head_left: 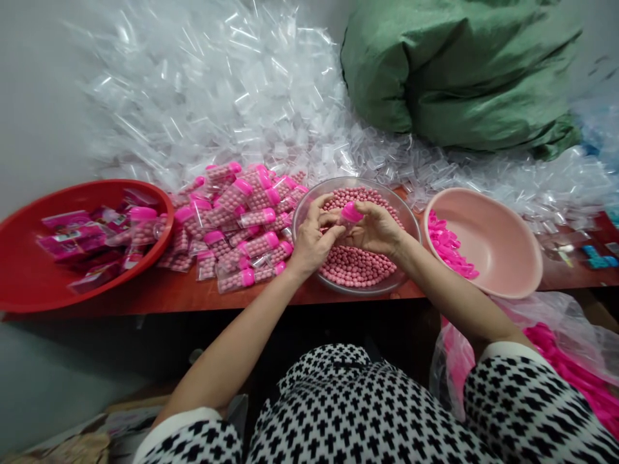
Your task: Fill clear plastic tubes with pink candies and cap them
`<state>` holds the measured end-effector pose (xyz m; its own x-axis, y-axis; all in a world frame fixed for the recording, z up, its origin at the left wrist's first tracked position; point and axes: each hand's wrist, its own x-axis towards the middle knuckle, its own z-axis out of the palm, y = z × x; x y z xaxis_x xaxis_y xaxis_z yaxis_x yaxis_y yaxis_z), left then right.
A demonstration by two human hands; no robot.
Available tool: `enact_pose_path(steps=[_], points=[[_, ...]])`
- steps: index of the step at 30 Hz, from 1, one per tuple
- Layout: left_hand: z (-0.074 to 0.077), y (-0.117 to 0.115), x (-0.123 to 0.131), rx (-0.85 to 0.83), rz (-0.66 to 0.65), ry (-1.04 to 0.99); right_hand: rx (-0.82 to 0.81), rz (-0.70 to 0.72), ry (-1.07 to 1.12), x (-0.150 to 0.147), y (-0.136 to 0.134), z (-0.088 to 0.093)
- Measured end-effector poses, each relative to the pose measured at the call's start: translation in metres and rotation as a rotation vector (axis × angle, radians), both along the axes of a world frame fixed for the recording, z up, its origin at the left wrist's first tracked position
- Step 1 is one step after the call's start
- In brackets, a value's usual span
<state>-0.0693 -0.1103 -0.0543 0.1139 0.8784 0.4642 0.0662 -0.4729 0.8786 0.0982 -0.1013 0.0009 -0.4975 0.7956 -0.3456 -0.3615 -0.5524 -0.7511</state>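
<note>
From here, the left hand (312, 235) and right hand (374, 229) cover most of the small clear tube (344, 219), so I can't see its lower end. The red basin (87, 193) and green sack (459, 77) run off my frame, and the blue bits (597, 254) at the right edge are too small to make out.

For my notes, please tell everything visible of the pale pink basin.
The pale pink basin looks like smooth plastic, round with a rolled rim. Bright pink caps lie heaped against its left inside wall. It stands on the reddish table, right of the glass bowl, with clear plastic tubes piled behind it.
</note>
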Motion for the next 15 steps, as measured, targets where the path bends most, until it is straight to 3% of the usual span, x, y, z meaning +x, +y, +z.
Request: enact_pose_path(steps=[5,9,15], points=[[0.001,-0.001,0.0,-0.044,-0.07,-0.036,-0.057,0.041,0.006,0.001,0.003,0.001],[0.002,-0.003,-0.002,-0.026,0.007,0.047,-0.074,0.053,0.061,-0.005,0.004,-0.001],[0.003,-0.007,-0.007,0.0,0.125,0.207,-0.107,-0.044,0.119,-0.021,0.006,-0.009]])
